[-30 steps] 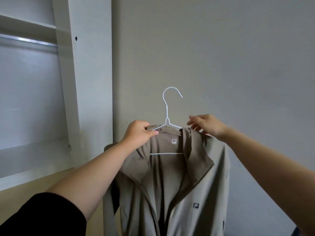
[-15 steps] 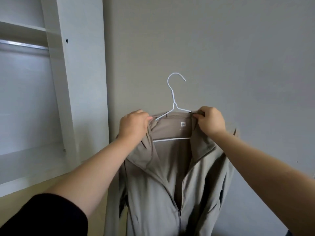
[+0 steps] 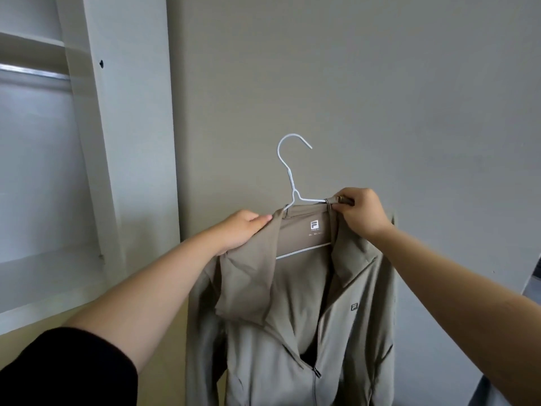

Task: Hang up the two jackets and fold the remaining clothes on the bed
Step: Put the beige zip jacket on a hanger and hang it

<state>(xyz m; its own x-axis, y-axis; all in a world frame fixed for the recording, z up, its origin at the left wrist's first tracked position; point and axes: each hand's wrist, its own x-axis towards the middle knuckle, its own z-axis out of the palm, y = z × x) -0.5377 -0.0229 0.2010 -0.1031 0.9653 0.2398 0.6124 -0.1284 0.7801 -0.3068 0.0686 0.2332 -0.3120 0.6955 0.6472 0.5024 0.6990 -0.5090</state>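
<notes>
A beige zip jacket (image 3: 295, 341) hangs on a white wire hanger (image 3: 291, 183), held up in front of a grey wall. My left hand (image 3: 240, 232) grips the jacket's left shoulder and collar beside the hanger's arm. My right hand (image 3: 361, 212) pinches the right shoulder fabric over the hanger's other end. The hook points up and is free of any rail. The zip is partly undone at the chest. The jacket's lower part runs out of view.
An open white wardrobe (image 3: 117, 142) stands at the left, with a metal rail (image 3: 35, 74) high inside and a shelf (image 3: 44, 276) below. A plain grey wall (image 3: 380, 83) fills the rest.
My right hand went from touching the collar to pinching the right shoulder over the hanger end. The jacket and hanger rose a little, and the left collar flap folded down.
</notes>
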